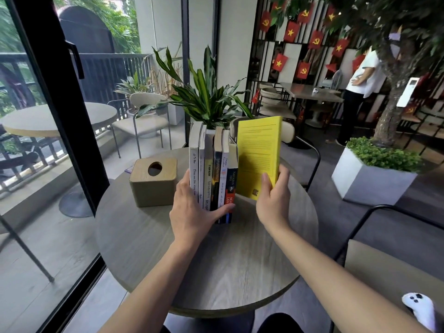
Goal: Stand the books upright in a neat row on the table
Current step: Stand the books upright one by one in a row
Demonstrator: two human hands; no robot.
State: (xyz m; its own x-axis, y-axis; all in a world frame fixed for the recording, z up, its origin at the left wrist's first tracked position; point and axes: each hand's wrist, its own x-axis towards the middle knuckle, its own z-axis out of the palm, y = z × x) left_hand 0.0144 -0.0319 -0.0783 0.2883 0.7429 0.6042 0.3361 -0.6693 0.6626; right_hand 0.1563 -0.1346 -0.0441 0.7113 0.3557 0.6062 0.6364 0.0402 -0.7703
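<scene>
Left of centre on the round, grey wood-grain table (240, 260), a rounded wooden tissue box (153, 181) sits just beside the row of books (212, 174), five or six thin paperbacks already upright with spines facing you, and your left hand (192, 210) lies spread flat across their lower spines, bracing rather than gripping. Right of centre, your right hand (271, 200) pinches the lower edge of the matte yellow book (259, 152), thumb on the cover, fingers behind. It stands upright, touching the row's right end; I judge that only snugging and squaring remain.
</scene>
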